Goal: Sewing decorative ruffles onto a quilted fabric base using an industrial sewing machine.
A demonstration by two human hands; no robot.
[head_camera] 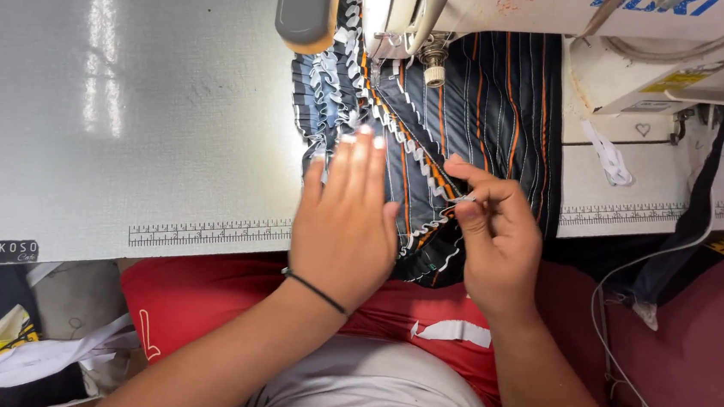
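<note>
left hand (345,219) lies flat, fingers spread; right hand (491,231) pinches.

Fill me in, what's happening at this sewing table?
A person sits at a sewing machine with dark striped fabric under its head. The left hand lies flat on the fabric, pressing it to the white table. The right hand pinches the white ruffled trim at the fabric's edge between thumb and fingers. Whether the machine is stitching cannot be told.
</note>
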